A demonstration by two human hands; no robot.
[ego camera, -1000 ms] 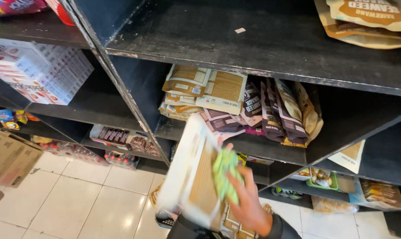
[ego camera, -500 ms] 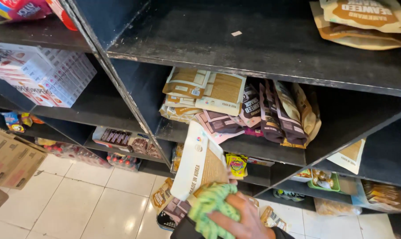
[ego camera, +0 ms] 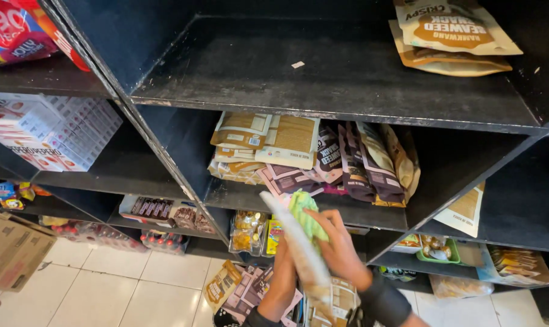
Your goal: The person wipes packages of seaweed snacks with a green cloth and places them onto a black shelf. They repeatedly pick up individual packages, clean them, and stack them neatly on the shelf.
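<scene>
My left hand [ego camera: 283, 272] grips a flat white and tan snack packet [ego camera: 298, 248] from below, and the packet stands edge-on in front of the black shelving. My right hand [ego camera: 338, 248] presses a green cloth [ego camera: 306, 216] against the packet's upper side. Both hands are just in front of the middle shelf [ego camera: 359, 212], which is full of brown, tan and pink snack packets [ego camera: 323, 157]. Most of the left hand's fingers are hidden behind the packet.
Above is a dusty black shelf board [ego camera: 323, 79] with tan packets [ego camera: 450, 36] at its far right. White boxes [ego camera: 50, 130] fill the left shelves. More packets [ego camera: 244, 293] lie low by my arms. A cardboard box [ego camera: 11, 248] stands on the white tiled floor [ego camera: 105, 284].
The packet has turned from face-on to edge-on and risen toward the middle shelf. My right hand with the cloth has moved up onto it, and my left hand has come into view.
</scene>
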